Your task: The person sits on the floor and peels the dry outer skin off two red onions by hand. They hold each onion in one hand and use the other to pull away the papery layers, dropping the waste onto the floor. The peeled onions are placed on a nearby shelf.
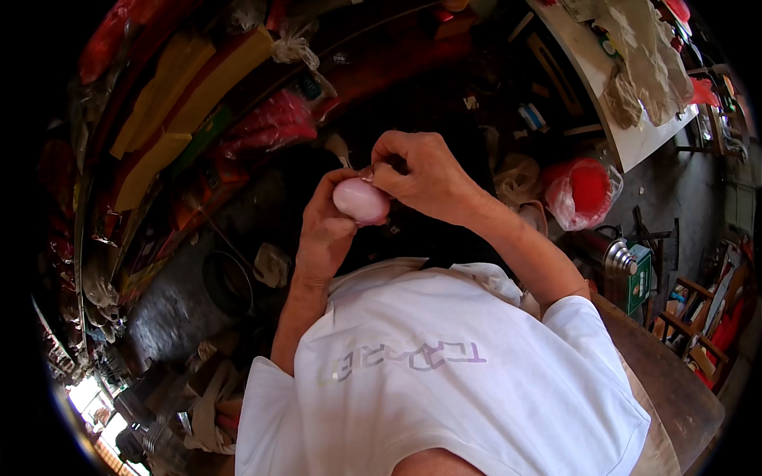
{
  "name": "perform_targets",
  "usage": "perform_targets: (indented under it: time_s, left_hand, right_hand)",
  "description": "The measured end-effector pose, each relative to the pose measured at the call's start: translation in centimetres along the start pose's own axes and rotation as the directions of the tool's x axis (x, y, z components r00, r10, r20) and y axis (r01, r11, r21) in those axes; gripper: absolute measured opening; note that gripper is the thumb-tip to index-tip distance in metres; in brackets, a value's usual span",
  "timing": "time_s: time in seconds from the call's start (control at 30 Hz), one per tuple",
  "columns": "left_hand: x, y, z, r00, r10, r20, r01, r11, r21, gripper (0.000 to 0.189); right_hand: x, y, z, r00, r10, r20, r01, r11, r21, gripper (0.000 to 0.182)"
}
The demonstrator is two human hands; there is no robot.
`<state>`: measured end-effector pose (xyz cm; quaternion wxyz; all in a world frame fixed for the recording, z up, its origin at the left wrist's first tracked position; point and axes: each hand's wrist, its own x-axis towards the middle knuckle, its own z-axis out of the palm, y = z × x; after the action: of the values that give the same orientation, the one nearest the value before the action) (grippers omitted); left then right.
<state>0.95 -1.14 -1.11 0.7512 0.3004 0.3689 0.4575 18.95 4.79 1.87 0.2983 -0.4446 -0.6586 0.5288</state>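
Note:
A smooth, glossy, pale-pink rounded object (361, 201), which looks like a peeled onion, rests in my left hand (326, 229). The left fingers curl behind it and the thumb lies along its lower side. My right hand (424, 172) meets it from the right, thumb and forefinger pinched together at its upper edge. What lies between those fingertips is too small to tell. Both hands are close together in front of my white T-shirt (452, 369), above a very dark area.
Cartons (220, 77) and red plastic bags (280, 119) fill the upper left. To the right are a red bin lined with a clear bag (586, 193), a metal flask (619, 257), a green box (640, 278) and a white tabletop (634, 140). A black round tub (227, 284) stands lower left.

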Motion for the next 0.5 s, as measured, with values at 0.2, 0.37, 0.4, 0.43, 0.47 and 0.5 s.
perform_targets:
  time_s: [0.2,0.37,0.4,0.43,0.47,0.5]
  left_hand:
    - [-0.1,-0.1,0.3,0.998,0.059,-0.039,-0.061,0.997,-0.046,0.064]
    - [0.0,-0.4,0.6,0.993,0.076,-0.086,-0.066,0.992,0.109,0.065]
    - [0.0,-0.4,0.8,0.99,0.098,-0.097,-0.086,0.989,0.116,0.065]
    - [0.1,-0.5,0.8,0.992,0.088,-0.085,-0.078,0.989,0.123,0.064]
    - [0.2,-0.5,0.8,0.994,0.079,-0.073,-0.069,0.989,0.13,0.064]
    - [0.3,-0.5,0.7,0.995,0.072,-0.064,-0.062,0.988,0.139,0.064]
  right_hand:
    - [-0.2,0.0,-0.4,0.992,0.121,0.038,-0.126,0.917,0.379,0.022]
    - [-0.6,-0.1,0.9,0.983,-0.182,-0.016,0.182,0.983,-0.005,0.017]
    - [-0.6,-0.2,1.1,0.964,-0.267,-0.008,0.262,0.952,-0.161,0.014]
    - [-0.4,0.1,1.2,0.962,-0.27,-0.029,0.263,0.954,-0.143,0.013]
    - [-0.2,0.7,1.5,0.961,-0.273,-0.052,0.265,0.956,-0.125,0.013]
    - [-0.1,1.1,1.7,0.958,-0.278,-0.072,0.27,0.957,-0.105,0.012]
